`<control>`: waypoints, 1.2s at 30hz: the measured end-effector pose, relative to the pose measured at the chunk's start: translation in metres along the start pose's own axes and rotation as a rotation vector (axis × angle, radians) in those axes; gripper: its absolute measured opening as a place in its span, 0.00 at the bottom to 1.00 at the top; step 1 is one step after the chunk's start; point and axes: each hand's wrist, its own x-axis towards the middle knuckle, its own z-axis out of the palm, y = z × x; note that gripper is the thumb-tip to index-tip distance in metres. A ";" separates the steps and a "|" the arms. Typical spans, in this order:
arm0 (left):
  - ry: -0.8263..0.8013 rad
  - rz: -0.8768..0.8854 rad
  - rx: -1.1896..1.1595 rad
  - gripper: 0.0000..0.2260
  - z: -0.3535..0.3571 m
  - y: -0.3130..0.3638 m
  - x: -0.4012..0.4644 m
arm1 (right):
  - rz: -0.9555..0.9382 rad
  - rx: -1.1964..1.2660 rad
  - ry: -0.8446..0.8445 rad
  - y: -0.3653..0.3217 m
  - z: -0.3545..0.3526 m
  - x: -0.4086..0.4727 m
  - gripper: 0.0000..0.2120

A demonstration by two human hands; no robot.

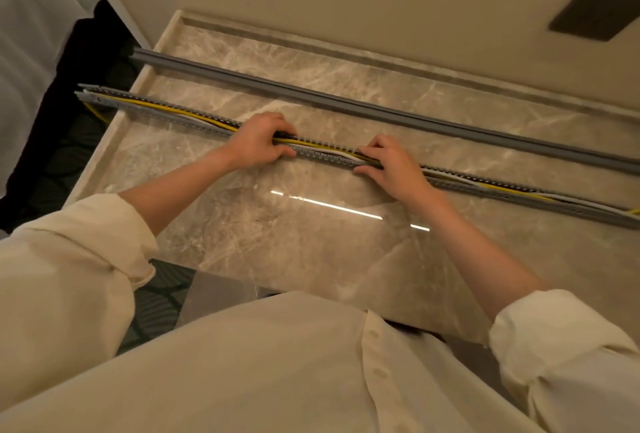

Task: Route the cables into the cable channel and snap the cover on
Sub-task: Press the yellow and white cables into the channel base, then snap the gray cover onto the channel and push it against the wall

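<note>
A long grey slotted cable channel (322,153) lies across the marble tabletop (277,232), running from upper left to lower right. Yellow, white and black cables (166,108) lie inside it. A yellow cable hangs out of its left end. My left hand (258,143) grips the channel near its middle, fingers curled over the far wall onto the cables. My right hand (391,166) grips the channel a little further right, fingers curled over the cables. The grey cover (363,108) lies apart, parallel to the channel, further back on the table.
A beige wall (346,0) stands just behind the table, with a dark plate (599,3) at upper right. The channel's left end overhangs the table edge above dark patterned floor (52,155). White fabric (27,34) is at far left.
</note>
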 end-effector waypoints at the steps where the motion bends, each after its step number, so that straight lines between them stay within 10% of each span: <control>1: -0.024 -0.009 0.013 0.15 -0.002 0.000 0.003 | 0.005 0.000 -0.014 0.001 -0.002 0.001 0.20; 18: -0.121 0.296 0.071 0.20 0.054 0.134 0.129 | 0.476 0.052 0.268 0.091 -0.059 -0.099 0.14; 36: -0.036 0.209 0.179 0.15 0.078 0.144 0.153 | 0.675 0.071 0.459 0.130 -0.080 -0.170 0.15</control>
